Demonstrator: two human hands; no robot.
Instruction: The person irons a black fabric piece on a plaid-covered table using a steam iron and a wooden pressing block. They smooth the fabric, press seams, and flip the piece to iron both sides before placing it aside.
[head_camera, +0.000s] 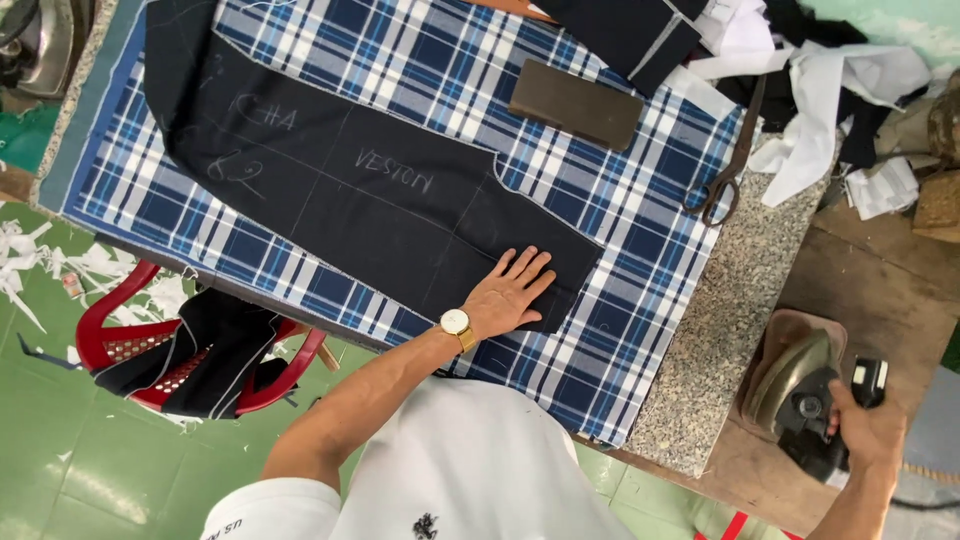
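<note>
Look first at the left hand (512, 292): open, fingers spread, palm down, gripping nothing, just pressing on the near end of the dark cloth piece (330, 170). Find that cloth piece lying across the middle of the surface, on top of the blue checked cloth (620, 330), with its narrow end close to the near edge and white chalk lines drawn on it. Look next at the right hand (868, 425): closed tight around the handle of the iron (805, 400), beyond the right edge of the surface, over a lower wooden stand. Cannot tell if the iron is lifted or resting on its pad there. To do this well, probably best to push the cloth smooth with the flat palm, from the middle out to the edges, so no folds get pressed in. Hold the iron firmly and bring it over level, not tipped. Slide the spread fingers well away before setting the hot plate down. Go slowly along the chalk lines and try not to rub them off. Mind the scissors (728, 170) at the far right corner and the dark block (575, 103) near the far edge; steer clear of both.
</note>
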